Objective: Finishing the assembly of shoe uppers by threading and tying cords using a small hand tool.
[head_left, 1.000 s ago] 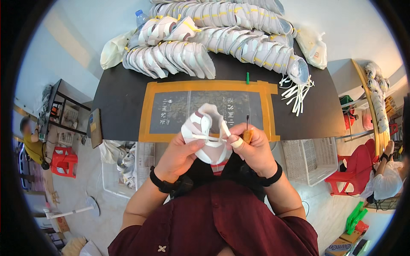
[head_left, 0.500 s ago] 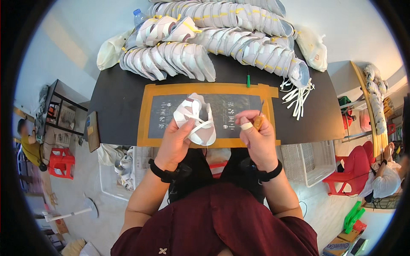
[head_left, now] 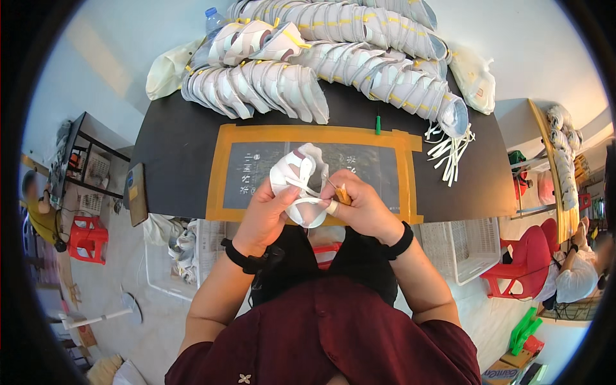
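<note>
Respirator mask [head_left: 299, 183] is being held just above the table's near edge, the left hand [head_left: 266, 215] cupping its shell from below, seemingly to steady it, while the right hand [head_left: 362, 208] is pinching a small wooden-handled tool [head_left: 341, 192] against its white strap. Beyond, on the black table [head_left: 173, 160], a tape-framed dark mat [head_left: 256, 163], then nested mask stacks [head_left: 256, 86]

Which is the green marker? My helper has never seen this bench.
Find the black table, then the orange-taped mat at its centre. The green marker lies at the mat's far edge, toward the right: the only small green stick among the white masks.
</note>
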The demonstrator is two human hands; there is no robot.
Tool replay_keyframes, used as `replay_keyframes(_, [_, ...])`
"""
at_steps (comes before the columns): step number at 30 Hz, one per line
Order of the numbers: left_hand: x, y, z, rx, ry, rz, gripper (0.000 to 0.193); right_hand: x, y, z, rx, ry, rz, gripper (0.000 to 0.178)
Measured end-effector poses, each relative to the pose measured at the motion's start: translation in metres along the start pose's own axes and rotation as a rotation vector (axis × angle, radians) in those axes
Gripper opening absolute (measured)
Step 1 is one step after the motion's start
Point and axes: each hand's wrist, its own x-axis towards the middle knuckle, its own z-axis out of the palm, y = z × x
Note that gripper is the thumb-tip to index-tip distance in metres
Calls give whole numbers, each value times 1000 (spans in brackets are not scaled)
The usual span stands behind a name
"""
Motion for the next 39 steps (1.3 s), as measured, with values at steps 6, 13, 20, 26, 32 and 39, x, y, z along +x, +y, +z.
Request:
replay_keyframes(6, [2,-2,7,1,21,47,38,-5,-20,-2,292,50,-160,8])
replay_keyframes(13, [1,-5,16,15,60,80,37,-17,-26,5,378,276,88,8])
replay_keyframes(20, [-5,-14,23,45,76,124,39,-17,-18,30,59,405,47,7])
replay_keyframes(26, [-9,-15,30,53,108,120,36,-18,-8,40,172,453,150,12])
replay_keyframes(32, [-15,-21,32,65,99,183,37,-16,-11,49,103,509,133,11])
replay_keyframes(39, [-21,-17,23,31,49,116,43,-20,-3,58,240,498,197,12])
